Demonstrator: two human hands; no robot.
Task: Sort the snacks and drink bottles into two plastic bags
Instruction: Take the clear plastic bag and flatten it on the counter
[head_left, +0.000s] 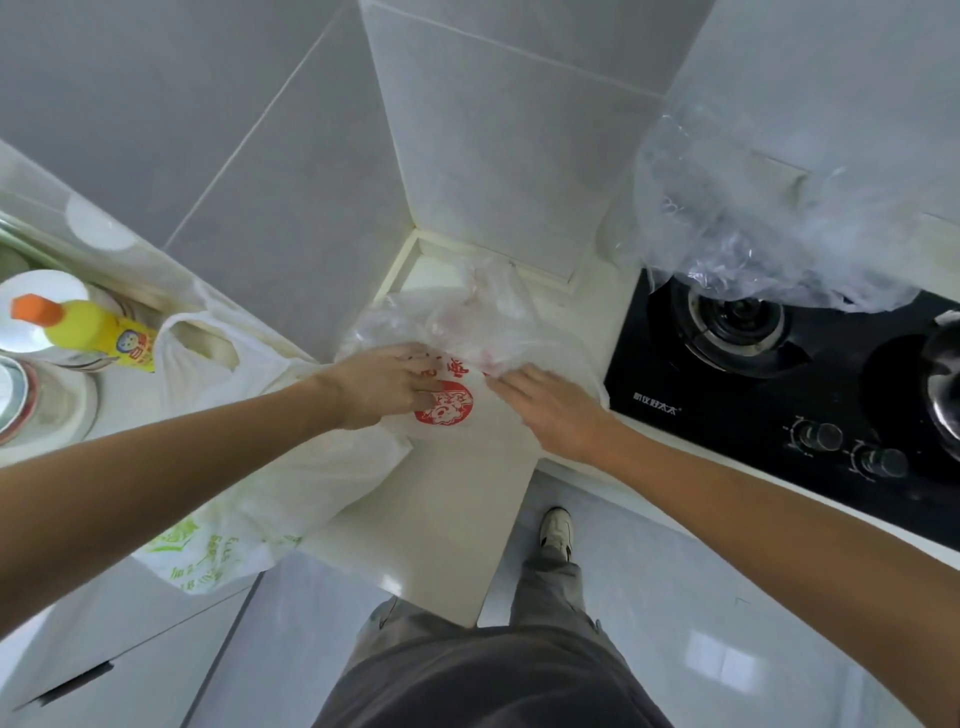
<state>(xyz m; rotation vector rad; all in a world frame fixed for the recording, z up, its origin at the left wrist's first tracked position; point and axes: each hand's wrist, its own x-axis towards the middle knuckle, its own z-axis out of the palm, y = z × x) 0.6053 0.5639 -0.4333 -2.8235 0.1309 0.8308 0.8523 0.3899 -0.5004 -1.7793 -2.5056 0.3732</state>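
Bags on a white counter (452, 525), head view: red-print bag (457, 410) lies flat at the corner, green-print bag (218, 540) (hanging partly over the counter edge) to its left. Left hand (384, 387) rests on the red-print bag, fingers curled into the plastic, gripping it. Right hand (550, 410) lies flat, fingers straight, touching the same bag. Yellow bottle (91, 330) stands far left; clear plastic (769, 228) drapes the stove (737, 379)

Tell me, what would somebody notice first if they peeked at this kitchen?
Probably both hands in the middle: the left hand and right hand are on a white bag with a red print on the counter. Next, the yellow bottle with an orange cap at left, and the black stove at right.
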